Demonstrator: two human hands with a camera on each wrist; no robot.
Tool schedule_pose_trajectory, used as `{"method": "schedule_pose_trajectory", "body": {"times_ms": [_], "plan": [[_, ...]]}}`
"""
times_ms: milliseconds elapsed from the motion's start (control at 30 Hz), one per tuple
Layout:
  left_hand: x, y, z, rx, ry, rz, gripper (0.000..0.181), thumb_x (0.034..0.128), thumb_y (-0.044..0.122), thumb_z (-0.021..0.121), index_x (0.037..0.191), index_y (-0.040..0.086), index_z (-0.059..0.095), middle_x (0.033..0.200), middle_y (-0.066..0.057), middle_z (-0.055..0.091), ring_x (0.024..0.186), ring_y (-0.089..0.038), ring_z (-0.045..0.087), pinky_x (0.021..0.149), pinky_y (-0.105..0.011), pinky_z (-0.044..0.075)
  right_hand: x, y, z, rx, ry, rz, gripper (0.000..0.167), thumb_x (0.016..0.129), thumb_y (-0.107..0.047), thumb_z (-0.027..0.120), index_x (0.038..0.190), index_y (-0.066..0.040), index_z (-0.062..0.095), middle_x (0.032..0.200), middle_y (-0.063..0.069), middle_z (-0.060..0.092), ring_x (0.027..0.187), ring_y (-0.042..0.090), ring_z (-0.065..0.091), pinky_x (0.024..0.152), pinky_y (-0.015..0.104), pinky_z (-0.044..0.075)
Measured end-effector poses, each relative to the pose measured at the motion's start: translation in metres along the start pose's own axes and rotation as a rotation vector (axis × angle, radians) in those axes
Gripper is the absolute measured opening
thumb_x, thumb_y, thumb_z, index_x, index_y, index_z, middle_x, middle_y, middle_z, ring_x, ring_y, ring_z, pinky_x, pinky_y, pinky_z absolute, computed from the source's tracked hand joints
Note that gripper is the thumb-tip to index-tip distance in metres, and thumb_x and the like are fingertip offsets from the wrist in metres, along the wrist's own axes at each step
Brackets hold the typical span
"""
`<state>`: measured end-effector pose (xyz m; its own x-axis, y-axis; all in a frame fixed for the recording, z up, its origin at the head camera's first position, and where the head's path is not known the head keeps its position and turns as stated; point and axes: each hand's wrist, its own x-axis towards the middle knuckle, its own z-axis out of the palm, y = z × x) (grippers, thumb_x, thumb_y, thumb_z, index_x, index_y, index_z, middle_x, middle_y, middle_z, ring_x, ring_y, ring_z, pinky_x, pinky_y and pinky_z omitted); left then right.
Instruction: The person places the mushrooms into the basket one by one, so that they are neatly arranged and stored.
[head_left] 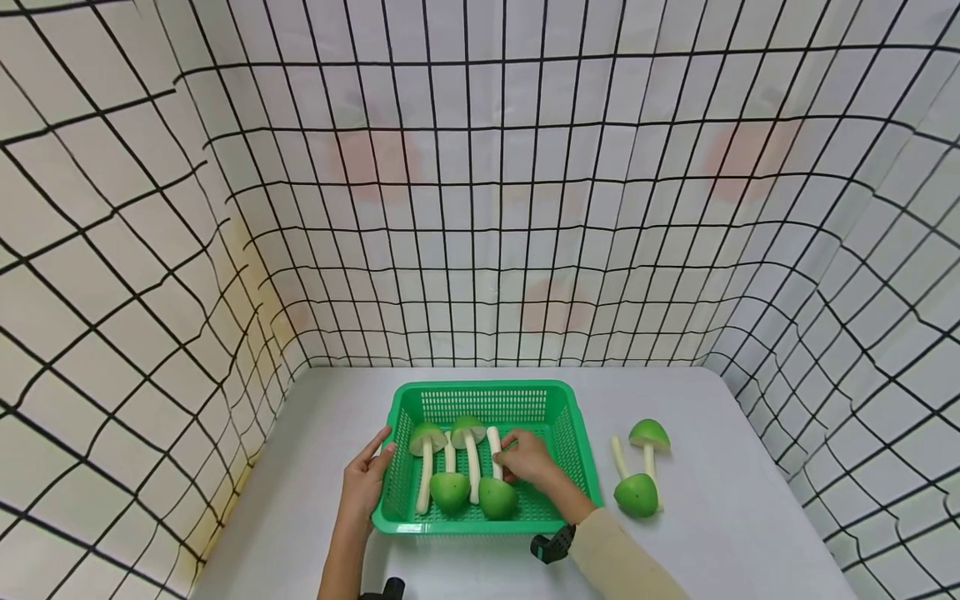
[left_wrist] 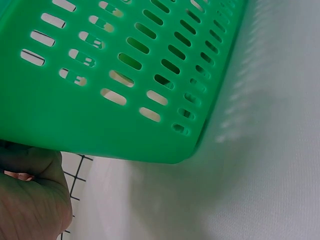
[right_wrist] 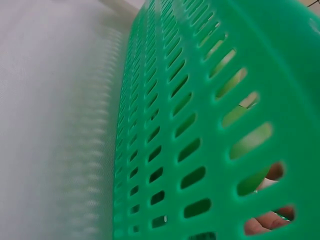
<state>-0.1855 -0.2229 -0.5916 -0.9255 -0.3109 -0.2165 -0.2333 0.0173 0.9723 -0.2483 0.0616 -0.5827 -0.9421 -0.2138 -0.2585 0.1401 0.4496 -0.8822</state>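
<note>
At the left, a black wire grid [head_left: 502,62] ran along that side and on behind and to the right, with pale sheeting beyond it. The white worktop [head_left: 318,450] lay below. The left hand [head_left: 365,479] held the left side of the green basket [head_left: 480,527], its fingers clamped on the rim, the thumb over the edge; the left wrist view showed that hand just under the rim, near a corner. A black object [head_left: 393,587], cut off by the bottom edge, stood beside the left forearm.

Inside the basket, four mushrooms with white stems and green caps lay side by side. The first mushroom [head_left: 427,471] had its cap at the far end and its stem toward the person. The second mushroom [head_left: 450,490] lay the other way round, cap near. The third mushroom [head_left: 470,454] had its cap far, and the fourth mushroom [head_left: 497,497] its cap near.

The right hand [head_left: 528,457] reached in over the near right part of the basket, its fingers together and pinching the stem of the fourth mushroom. A black device [head_left: 552,545] sat on that wrist, below a beige sleeve [head_left: 626,557].

Right of the basket, on the worktop, lay the fifth mushroom [head_left: 636,495], cap near, and the sixth mushroom [head_left: 649,435], cap far, its stem partly hidden by the fifth's cap.
</note>
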Motion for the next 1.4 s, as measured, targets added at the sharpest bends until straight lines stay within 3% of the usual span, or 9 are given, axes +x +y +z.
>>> {"method": "schedule_pose_trajectory", "body": {"times_ms": [400, 667, 867, 1000, 1400], "plan": [[0.000, -0.001, 0.000, -0.036, -0.019, -0.026, 0.053, 0.1001, 0.043, 0.067, 0.150, 0.028, 0.056, 0.102, -0.012, 0.072, 0.083, -0.016, 0.063, 0.069, -0.030, 0.054, -0.007, 0.002, -0.003, -0.114, 0.025, -0.001, 0.036, 0.099, -0.021, 0.068, 0.124, 0.004, 0.065, 0.095, 0.011, 0.068, 0.075, 0.018, 0.062, 0.062, 0.034, 0.050], [0.002, 0.000, -0.001, -0.025, -0.031, -0.042, 0.052, 0.1040, 0.035, 0.063, 0.153, 0.021, 0.053, 0.101, -0.014, 0.071, 0.085, -0.019, 0.062, 0.070, -0.032, 0.054, -0.008, 0.005, -0.004, -0.096, 0.022, 0.004, 0.034, 0.099, -0.022, 0.067, 0.122, 0.003, 0.065, 0.095, 0.010, 0.067, 0.075, 0.018, 0.061, 0.062, 0.034, 0.050], [0.000, 0.001, 0.001, -0.035, -0.017, -0.040, 0.053, 0.1012, 0.040, 0.067, 0.151, 0.026, 0.055, 0.106, -0.016, 0.072, 0.085, -0.017, 0.062, 0.070, -0.030, 0.054, -0.009, 0.004, -0.008, -0.103, 0.019, -0.015, 0.035, 0.099, -0.022, 0.066, 0.123, 0.003, 0.064, 0.097, 0.011, 0.068, 0.076, 0.019, 0.062, 0.063, 0.035, 0.051], [-0.002, 0.007, 0.001, -0.034, -0.028, -0.037, 0.051, 0.1030, 0.035, 0.065, 0.151, 0.023, 0.054, 0.109, -0.020, 0.071, 0.086, -0.019, 0.063, 0.070, -0.031, 0.054, -0.012, 0.004, -0.010, -0.099, 0.028, -0.027, 0.036, 0.099, -0.022, 0.066, 0.123, 0.004, 0.064, 0.098, 0.012, 0.068, 0.076, 0.019, 0.063, 0.064, 0.037, 0.051], [-0.001, 0.003, 0.000, -0.037, -0.006, -0.027, 0.054, 0.0981, 0.044, 0.070, 0.148, 0.028, 0.058, 0.102, -0.011, 0.073, 0.082, -0.015, 0.064, 0.069, -0.029, 0.054, -0.015, 0.009, -0.024, -0.030, 0.072, -0.058, 0.033, 0.099, -0.017, 0.068, 0.123, 0.005, 0.063, 0.103, 0.016, 0.068, 0.071, 0.022, 0.067, 0.068, 0.044, 0.058]]}}
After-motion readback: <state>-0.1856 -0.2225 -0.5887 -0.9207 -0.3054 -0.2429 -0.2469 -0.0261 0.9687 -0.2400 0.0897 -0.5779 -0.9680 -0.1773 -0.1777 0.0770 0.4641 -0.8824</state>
